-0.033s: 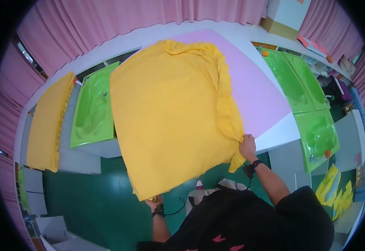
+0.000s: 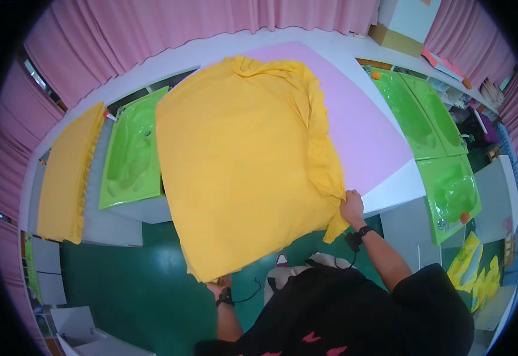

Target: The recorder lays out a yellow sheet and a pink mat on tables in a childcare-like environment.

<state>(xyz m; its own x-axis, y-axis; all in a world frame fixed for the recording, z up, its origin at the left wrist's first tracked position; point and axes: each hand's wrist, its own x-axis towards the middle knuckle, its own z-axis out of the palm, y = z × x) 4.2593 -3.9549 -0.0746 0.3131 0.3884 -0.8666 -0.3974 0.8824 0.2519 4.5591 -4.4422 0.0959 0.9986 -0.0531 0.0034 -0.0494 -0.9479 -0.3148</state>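
A large yellow bed cover (image 2: pixel 241 160) with a ruffled right edge lies over a table with a pink-lilac top (image 2: pixel 372 139), and its near part hangs over the table's front. My left hand (image 2: pixel 219 287) is closed on the cover's near left corner; the fabric hides part of the fingers. At the table's near right, my right hand (image 2: pixel 352 207) grips the bunched ruffled edge, and a short end of fabric dangles below it. The cover's middle is spread fairly smooth, while folds gather along its right side and far edge.
A green basin (image 2: pixel 131 148) stands left of the table, with another yellow-covered table (image 2: pixel 69 172) beyond it. Several green basins (image 2: pixel 449 193) line the right side. Crumpled bright yellow fabric (image 2: pixel 472 267) hangs at the lower right. Pink curtains (image 2: pixel 211 21) run along the back.
The cover's near left corner has risen very slightly. Both hands keep their hold in nearly the same places.
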